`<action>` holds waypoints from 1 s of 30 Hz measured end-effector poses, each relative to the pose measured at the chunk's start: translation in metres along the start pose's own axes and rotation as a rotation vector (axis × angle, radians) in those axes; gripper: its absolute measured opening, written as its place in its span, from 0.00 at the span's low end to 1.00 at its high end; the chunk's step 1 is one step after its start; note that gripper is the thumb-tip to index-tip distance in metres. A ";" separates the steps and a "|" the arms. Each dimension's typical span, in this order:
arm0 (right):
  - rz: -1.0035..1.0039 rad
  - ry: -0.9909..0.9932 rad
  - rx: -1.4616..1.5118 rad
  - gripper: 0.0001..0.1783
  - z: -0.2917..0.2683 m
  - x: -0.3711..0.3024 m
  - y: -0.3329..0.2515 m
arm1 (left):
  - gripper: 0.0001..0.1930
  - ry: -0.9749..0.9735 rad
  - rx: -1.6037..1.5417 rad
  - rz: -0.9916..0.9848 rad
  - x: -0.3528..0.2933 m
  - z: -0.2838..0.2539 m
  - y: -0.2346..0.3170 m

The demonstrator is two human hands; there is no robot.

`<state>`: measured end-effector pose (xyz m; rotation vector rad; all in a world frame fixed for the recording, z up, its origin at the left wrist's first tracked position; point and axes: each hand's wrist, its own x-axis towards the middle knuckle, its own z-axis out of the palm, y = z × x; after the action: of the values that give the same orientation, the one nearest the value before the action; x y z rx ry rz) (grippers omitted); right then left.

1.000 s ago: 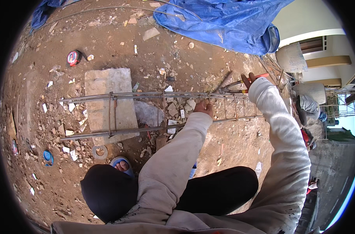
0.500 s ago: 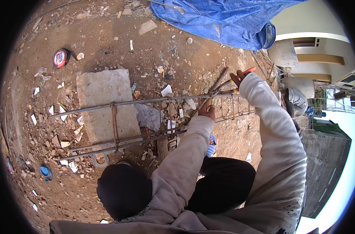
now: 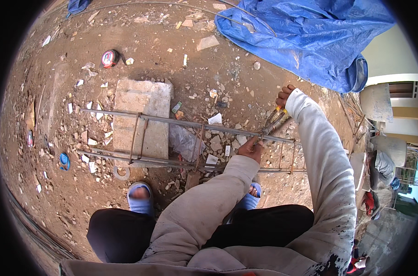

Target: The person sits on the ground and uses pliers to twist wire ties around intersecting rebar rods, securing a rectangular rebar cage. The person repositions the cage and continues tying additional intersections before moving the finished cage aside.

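Observation:
A rebar cage [image 3: 177, 120], long steel bars joined by rusty stirrups, lies across the ground in front of me. My left hand [image 3: 251, 149] is closed on the cage at its far bar, by a stirrup there. Pincers [image 3: 274, 120] with yellow on the handles reach down to that same joint, their jaws beside my left fingertips. Around their handles my right hand [image 3: 285, 96] is closed, its fingers partly turned from view. Any tie wire at the jaws is too small to make out.
A concrete slab [image 3: 147, 99] lies under the cage's left part. Beyond are a tape measure [image 3: 110, 59] and a blue tarp [image 3: 301, 41]. A plastic bag [image 3: 185, 142], tile shards and stones litter the dirt. My slippered feet stand at the cage's near side.
My view has turned, so the cage and tarp sit further right. My right hand has swung the pincers' handles round; their red grip no longer shows. My left hand stays at the joint.

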<state>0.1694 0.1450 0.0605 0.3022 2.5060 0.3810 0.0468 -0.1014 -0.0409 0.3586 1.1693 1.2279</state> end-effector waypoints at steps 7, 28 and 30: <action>0.306 -0.638 0.201 0.11 -0.107 -0.031 -0.016 | 0.14 0.066 0.013 0.076 -0.003 0.007 0.006; 0.348 -0.153 -0.086 0.23 -0.135 -0.094 -0.081 | 0.15 0.124 -0.112 -0.025 0.010 -0.001 0.016; 0.475 -0.631 0.171 0.24 -0.157 -0.071 -0.067 | 0.15 0.121 -0.099 -0.014 0.013 -0.002 0.013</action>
<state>0.1272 0.0296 0.1980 0.9362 1.8289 0.2060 0.0368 -0.0859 -0.0387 0.2041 1.2076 1.3043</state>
